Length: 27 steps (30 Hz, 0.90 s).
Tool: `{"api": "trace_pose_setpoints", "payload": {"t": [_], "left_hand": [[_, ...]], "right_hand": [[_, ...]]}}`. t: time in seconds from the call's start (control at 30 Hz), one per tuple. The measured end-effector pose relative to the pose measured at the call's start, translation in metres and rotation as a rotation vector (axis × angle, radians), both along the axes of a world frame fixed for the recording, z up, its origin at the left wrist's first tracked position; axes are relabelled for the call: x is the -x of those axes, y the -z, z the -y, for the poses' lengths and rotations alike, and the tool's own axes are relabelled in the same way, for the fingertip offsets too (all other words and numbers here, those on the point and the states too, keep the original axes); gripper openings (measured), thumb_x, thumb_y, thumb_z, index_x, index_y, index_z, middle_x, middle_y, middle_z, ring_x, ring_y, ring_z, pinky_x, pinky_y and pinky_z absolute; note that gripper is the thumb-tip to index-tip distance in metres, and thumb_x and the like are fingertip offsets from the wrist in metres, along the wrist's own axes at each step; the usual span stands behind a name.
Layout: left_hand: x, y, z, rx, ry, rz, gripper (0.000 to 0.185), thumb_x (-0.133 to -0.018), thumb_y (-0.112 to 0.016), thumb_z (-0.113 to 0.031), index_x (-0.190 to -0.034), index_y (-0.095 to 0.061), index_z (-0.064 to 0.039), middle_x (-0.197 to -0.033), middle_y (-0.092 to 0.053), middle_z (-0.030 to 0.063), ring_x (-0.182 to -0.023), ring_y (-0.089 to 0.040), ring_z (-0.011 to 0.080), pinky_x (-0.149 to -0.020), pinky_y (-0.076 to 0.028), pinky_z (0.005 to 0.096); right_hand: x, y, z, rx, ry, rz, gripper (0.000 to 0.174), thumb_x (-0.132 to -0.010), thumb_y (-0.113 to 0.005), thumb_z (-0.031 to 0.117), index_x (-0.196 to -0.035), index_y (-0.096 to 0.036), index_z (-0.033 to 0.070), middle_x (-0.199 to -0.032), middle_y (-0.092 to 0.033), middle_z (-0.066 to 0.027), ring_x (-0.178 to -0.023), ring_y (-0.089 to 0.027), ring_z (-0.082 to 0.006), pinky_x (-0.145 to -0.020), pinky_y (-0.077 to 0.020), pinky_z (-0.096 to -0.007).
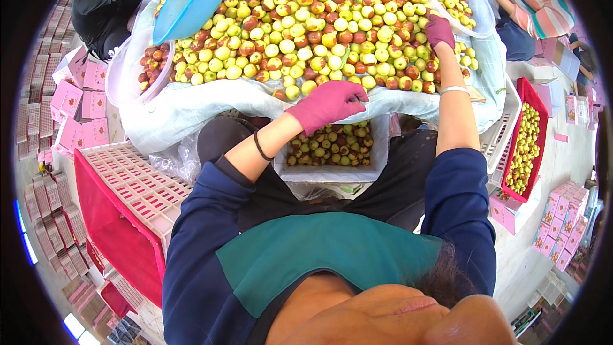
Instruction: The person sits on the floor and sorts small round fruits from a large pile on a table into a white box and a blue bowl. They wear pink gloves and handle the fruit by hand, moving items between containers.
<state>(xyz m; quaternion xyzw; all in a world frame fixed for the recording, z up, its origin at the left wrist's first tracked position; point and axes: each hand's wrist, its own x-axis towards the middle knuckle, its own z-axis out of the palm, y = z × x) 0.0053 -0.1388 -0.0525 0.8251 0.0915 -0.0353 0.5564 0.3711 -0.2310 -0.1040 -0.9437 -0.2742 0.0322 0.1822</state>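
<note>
A large heap of green and red-brown jujubes covers a cloth-lined table. My left hand, in a maroon glove, is over the heap's near edge with its fingers curled; whether a fruit is inside them cannot be told. My right hand, gloved alike, reaches to the heap's right side beside a clear plastic bowl of greenish jujubes; its fingertips are at the fruit, and its grip is unclear. Below the table edge, between the knees, a lined box holds more jujubes. At left, a clear bowl holds redder ones.
A blue basin tilts at the heap's left. Co-workers sit at upper left and upper right. Red-lined crates stand on both sides, the left one close to my arm, the right one with jujubes. Pink cartons are stacked around.
</note>
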Motion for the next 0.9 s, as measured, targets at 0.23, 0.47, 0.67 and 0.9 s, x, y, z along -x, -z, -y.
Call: {"api": "trace_pose_setpoints", "payload": {"t": [0.23,0.47,0.67,0.9], "left_hand": [[-0.005,0.004,-0.004,0.029,-0.052,0.048,0.022,-0.08,-0.064,-0.022,-0.094,-0.064,-0.006,-0.082,-0.067,0.0083,-0.076,-0.064,0.0205,-0.069,-0.049,0.0315],[-0.003,-0.012,-0.016,0.078,-0.163,0.151,0.022,-0.081,-0.066,-0.02,-0.097,-0.065,-0.005,-0.084,-0.067,0.0072,-0.075,-0.063,0.0156,-0.07,-0.049,0.0279],[0.008,-0.016,-0.035,-0.009,-0.228,0.181,0.026,-0.083,-0.065,-0.029,-0.098,-0.067,-0.009,-0.084,-0.067,0.0058,-0.075,-0.063,0.0138,-0.068,-0.049,0.0277],[0.029,-0.032,-0.07,0.326,-0.35,0.288,0.019,-0.085,-0.061,-0.017,-0.094,-0.063,-0.001,-0.076,-0.062,0.0026,-0.062,-0.055,0.0068,-0.053,-0.044,0.0213]], "right_hand": [[0.016,-0.013,-0.004,0.249,-0.164,0.006,0.047,-0.068,-0.069,0.023,-0.113,-0.062,0.013,-0.108,-0.063,-0.016,-0.098,-0.061,-0.0319,-0.085,-0.0484,-0.0398],[0.061,-0.06,0.028,-0.561,-0.219,-0.734,0.041,-0.077,-0.066,0.01,-0.117,-0.058,0.011,-0.094,-0.064,-0.0047,-0.067,-0.051,-0.0083,-0.06,-0.0426,-0.0212],[0.141,-0.098,0.05,-0.752,-0.518,-1.413,0.051,-0.09,-0.048,0.032,-0.127,-0.045,-0.004,-0.081,-0.056,-0.0026,-0.053,-0.039,-0.0068,-0.051,-0.0339,-0.02],[0.269,0.038,0.079,0.091,-0.43,-1.649,0.062,-0.077,-0.066,0.028,-0.131,-0.046,0.005,-0.099,-0.058,-0.0039,-0.069,-0.052,-0.0069,-0.06,-0.0436,-0.0196]]}}
